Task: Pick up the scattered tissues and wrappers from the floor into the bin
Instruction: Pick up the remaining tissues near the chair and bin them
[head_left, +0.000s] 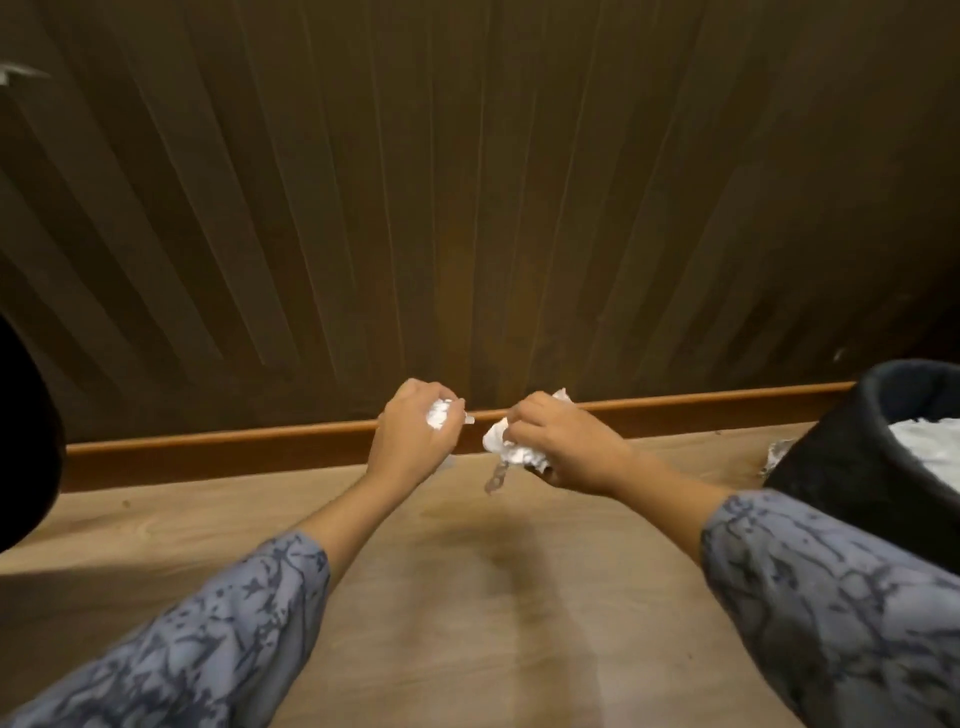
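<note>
Both fists clenched on litter: left hand (410, 436) grips tissue (438, 414), right hand (563, 447) grips tissues (501, 441).
We judge pickup done (mostly); next, carry right to bin (852, 452).

Indoor room, likely home: wood-plank floor (467, 597), ribbed dark wood wall panel (467, 208) above skirting board (234, 441), black bin (857, 467) beside skirting.

Your sleeves (218, 639) are blue-grey with dark squiggly lines. You hold white tissues (501, 441). The bin (852, 467) is black; beside it, the floor (467, 597) is light brown and the wall (467, 182) dark brown stripes.
</note>
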